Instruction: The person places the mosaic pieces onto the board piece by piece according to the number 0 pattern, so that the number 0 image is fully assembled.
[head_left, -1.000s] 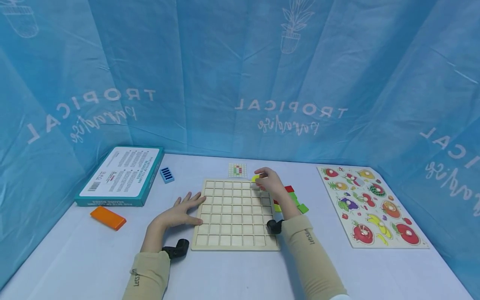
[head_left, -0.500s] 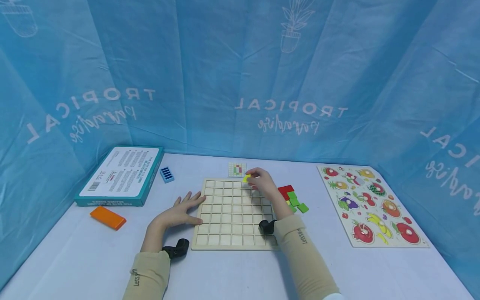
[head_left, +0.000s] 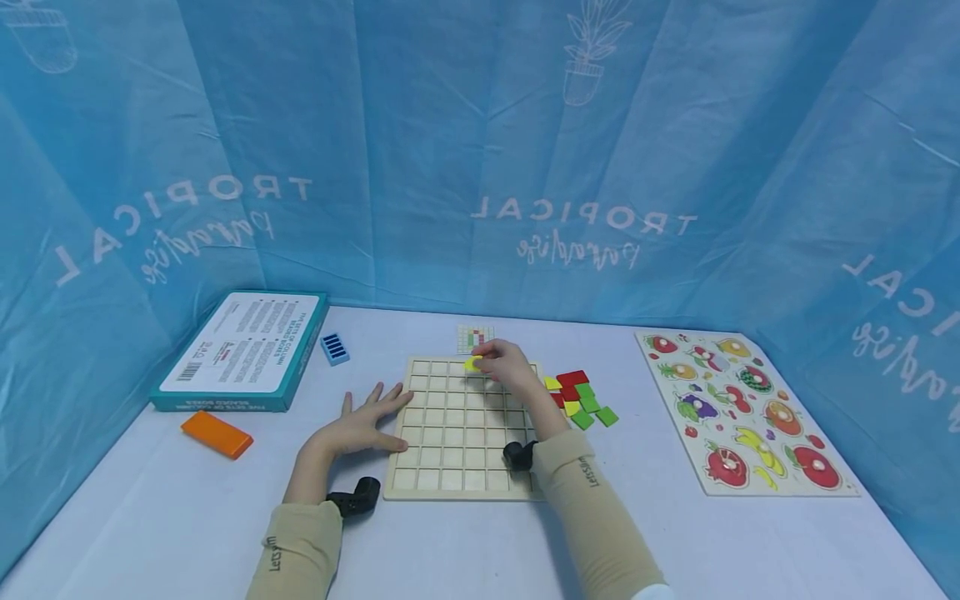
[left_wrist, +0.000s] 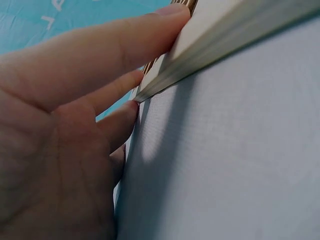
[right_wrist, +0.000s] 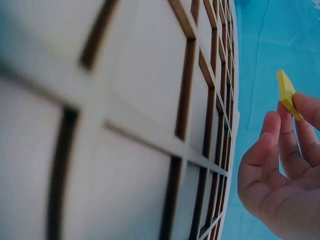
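Observation:
A square wooden grid board (head_left: 453, 418) lies flat on the white table. My left hand (head_left: 358, 429) rests against its left edge with the fingers spread; in the left wrist view the fingertips (left_wrist: 175, 11) touch the board's rim. Between thumb and fingers, my right hand (head_left: 513, 371) pinches a yellow square tile (right_wrist: 286, 94) above the far edge of the board. Just behind the board lies a small pattern card (head_left: 471, 337) printed with a coloured grid, partly covered by the right hand.
Several loose red, green and yellow tiles (head_left: 573, 392) lie right of the board. Further right is a fruit puzzle board (head_left: 742, 417). To the left are a teal box (head_left: 243, 350), an orange case (head_left: 216, 435) and a small blue block (head_left: 334, 349). A blue curtain (head_left: 420, 167) hangs behind.
My right hand has moved left along the board's far edge, carrying the yellow tile. More of the loose tiles have come into view. The left hand stays in place.

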